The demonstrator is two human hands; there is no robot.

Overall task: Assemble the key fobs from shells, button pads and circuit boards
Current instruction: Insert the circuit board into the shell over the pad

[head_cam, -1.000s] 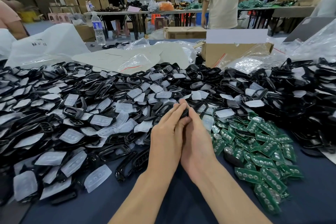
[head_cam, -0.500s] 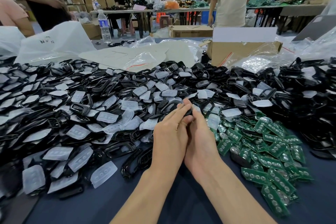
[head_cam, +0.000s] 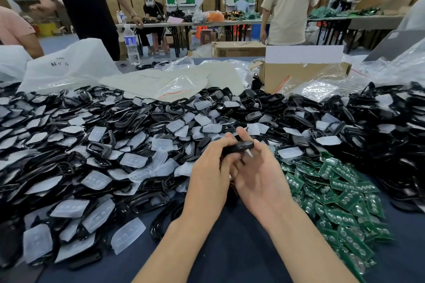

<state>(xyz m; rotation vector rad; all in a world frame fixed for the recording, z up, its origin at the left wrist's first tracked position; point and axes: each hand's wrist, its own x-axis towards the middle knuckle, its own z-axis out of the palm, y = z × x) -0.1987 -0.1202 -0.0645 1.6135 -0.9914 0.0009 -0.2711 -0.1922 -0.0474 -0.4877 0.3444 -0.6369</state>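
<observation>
Many shells (head_cam: 147, 119), pads (head_cam: 135, 159) left, green boards (head_cam: 340, 190) right, left fingers (head_cam: 220, 145) gripping fob (head_cam: 240, 146), right fingers (head_cam: 235, 169) unclear

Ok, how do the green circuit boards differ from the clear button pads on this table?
The circuit boards are opaque green with round silvery contacts; the button pads are milky and translucent, with faint raised bumps. The circuit boards sit in one compact heap on the right, while the button pads are scattered among black shells across the left and middle. Both lie loose in bulk on the dark table, not in any box.
</observation>
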